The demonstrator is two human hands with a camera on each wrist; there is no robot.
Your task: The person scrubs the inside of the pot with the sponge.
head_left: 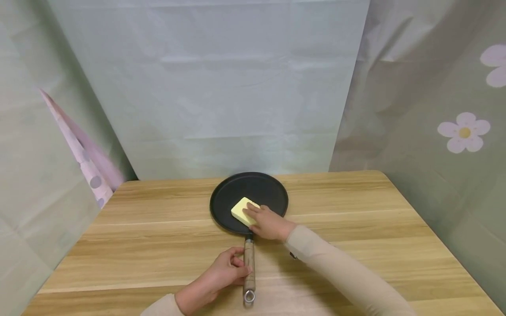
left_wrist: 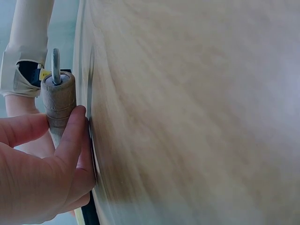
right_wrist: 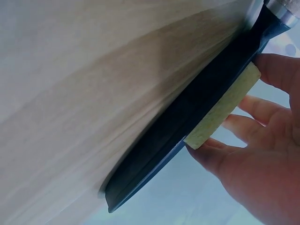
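A round black flat pan (head_left: 265, 188) lies on the wooden table with its wooden handle (head_left: 249, 259) toward me. My left hand (head_left: 221, 272) pinches that handle between thumb and fingers, close to the metal hanging ring (head_left: 249, 296). On the pan's surface lies a pale yellow sponge (head_left: 242, 210), a flat rectangular block. Over it is my right hand (head_left: 272, 224), fingers spread across its top. The right wrist view shows the sponge (right_wrist: 225, 105) flat against the pan, gripped at its two ends by the right hand (right_wrist: 267, 136).
The wooden table (head_left: 158, 237) reaches back to a pale hanging sheet (head_left: 221, 87). Curtains stand along both sides, the right one (head_left: 415, 153) printed with flowers. The right forearm in its light sleeve (head_left: 344, 267) crosses the table's right half.
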